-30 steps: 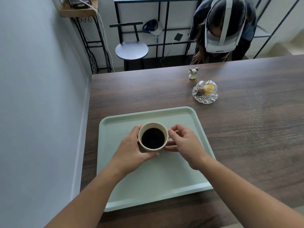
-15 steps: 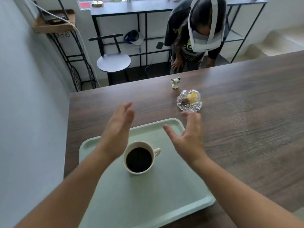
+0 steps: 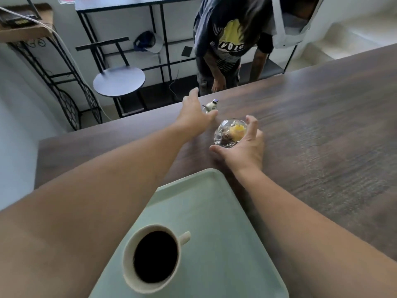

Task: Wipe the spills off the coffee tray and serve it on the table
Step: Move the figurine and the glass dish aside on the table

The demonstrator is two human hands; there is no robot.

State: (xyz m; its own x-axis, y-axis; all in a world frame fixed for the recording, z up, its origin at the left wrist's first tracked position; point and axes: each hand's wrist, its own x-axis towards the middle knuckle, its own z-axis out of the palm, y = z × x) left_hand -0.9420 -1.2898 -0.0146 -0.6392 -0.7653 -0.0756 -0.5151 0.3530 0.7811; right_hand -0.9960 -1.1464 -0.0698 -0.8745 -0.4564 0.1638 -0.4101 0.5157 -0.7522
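Note:
A pale green tray (image 3: 217,214) lies on the dark wooden table (image 3: 322,134) close to me. On it stands a cream cup (image 3: 154,258) full of black coffee, its handle to the right. Both my arms stretch out over the tray's far corner. My left hand (image 3: 194,116) is open, its fingers beside a small white figurine (image 3: 211,106). My right hand (image 3: 243,147) is open and curved around the near right side of a clear glass dish (image 3: 231,132) with yellow and brown sweets; I cannot tell whether it touches the dish.
Another person (image 3: 227,41) in a dark printed shirt bends over at the table's far edge. A round black stool (image 3: 119,81) and black metal shelving stand behind the table. A grey wall runs along the left side.
Both hands let go of the cup and reached forward, the left to the figurine, the right to the glass dish. The camera moved forward over the tray.

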